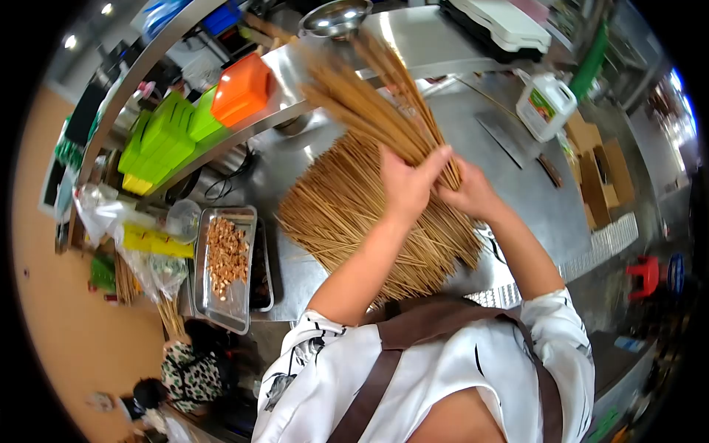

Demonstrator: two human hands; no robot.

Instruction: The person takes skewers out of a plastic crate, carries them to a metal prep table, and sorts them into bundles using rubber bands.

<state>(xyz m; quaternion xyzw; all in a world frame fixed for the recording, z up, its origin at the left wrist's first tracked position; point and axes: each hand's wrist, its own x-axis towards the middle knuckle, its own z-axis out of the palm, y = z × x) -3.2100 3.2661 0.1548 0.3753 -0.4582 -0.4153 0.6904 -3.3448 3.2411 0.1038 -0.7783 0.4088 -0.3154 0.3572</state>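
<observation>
A wide pile of thin brown sticks [377, 214] lies on the metal table. Above it, my left hand [406, 181] is closed around a bundle of the same sticks [354, 96], whose upper ends fan out and look blurred. My right hand [469, 192] grips the lower part of a second bundle [399, 74], close beside my left hand. The two bundles cross or touch near my fingers, and exactly where they divide is hidden.
Left of the pile stands a metal tray [249, 295] of chopped brown pieces. A cleaver [509, 140] and a white jug [546, 107] lie right. Green boxes [159, 140] and an orange box [241, 88] sit on the shelf. Another person [192, 369] is lower left.
</observation>
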